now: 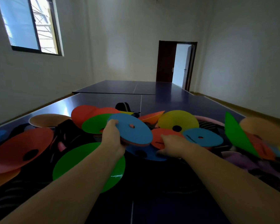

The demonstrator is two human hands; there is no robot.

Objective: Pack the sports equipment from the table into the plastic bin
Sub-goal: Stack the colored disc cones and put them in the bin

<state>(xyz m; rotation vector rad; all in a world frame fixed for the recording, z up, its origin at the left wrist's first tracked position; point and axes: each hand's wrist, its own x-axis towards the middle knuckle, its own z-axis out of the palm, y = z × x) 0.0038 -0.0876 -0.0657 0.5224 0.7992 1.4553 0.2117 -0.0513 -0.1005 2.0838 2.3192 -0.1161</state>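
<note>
- Head view: the left hand grips a blue disc by its rim, thumb on top and fingers curled beneath. It is lifted above the pile, midway across the table and towards its near edge.
- A pinkish-orange layer shows under the blue disc's lower rim, so this hand probably serves as the collecting stack, with flat discs nested to carry several at once.
- The right hand rests on a red disc just beside the stack, likely the next one to add. Its fingers are blurred, and I cannot tell whether they pinch the rim or only lie on it.
- Loose equipment is scattered across the near half of the table:
  - a green disc by the near edge;
  - a yellow cone further in;
  - a second blue disc towards the right edge;
  - a black bag beyond the pile.
- No plastic bin is in sight, so packing looks barely begun and the gathered discs have yet to travel.
</note>
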